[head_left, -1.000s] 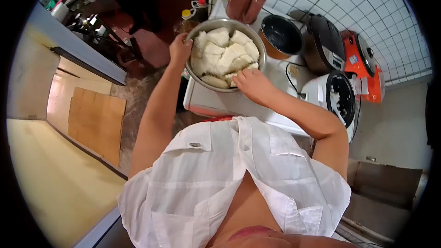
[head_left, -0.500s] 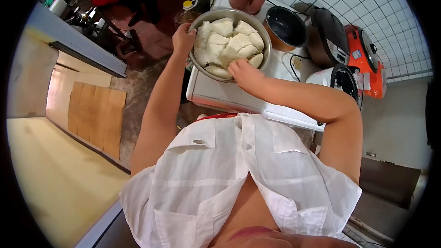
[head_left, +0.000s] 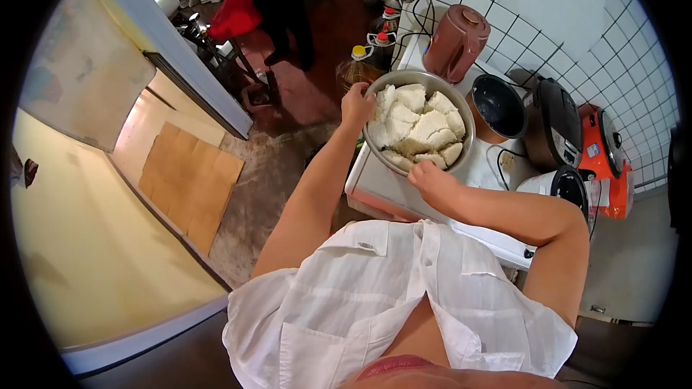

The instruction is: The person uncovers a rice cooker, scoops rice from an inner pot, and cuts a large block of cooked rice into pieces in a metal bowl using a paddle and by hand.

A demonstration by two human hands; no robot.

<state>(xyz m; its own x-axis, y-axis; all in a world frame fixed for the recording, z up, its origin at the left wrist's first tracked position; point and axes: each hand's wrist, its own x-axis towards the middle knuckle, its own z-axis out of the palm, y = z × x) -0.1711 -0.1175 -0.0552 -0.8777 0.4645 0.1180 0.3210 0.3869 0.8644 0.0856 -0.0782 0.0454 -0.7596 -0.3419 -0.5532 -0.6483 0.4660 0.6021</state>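
A round metal bowl (head_left: 468, 145) full of white, crumbly chunks (head_left: 424, 124) is over the left part of the white counter (head_left: 382, 192). My left hand (head_left: 357, 106) grips the bowl's left rim, its fingers wrapped round the edge. At the near right rim, my right hand (head_left: 435, 179) has its fingers curled in at the edge; part of its fingertips is hidden. Just right of the bowl stands an orange-brown pot (head_left: 497, 109) with a black inside.
Behind the bowl is a reddish kettle (head_left: 458, 42). Rice cookers (head_left: 553, 126) and an orange cooker (head_left: 607, 144) line the right. Oil bottles (head_left: 358, 65) stand at the left. Another person (head_left: 277, 0) with a red cloth is in the background.
The view has swung, so the bowl and counter appear further right and lower. My right hand has moved from the chunks to the bowl's near rim. More of the other person shows.
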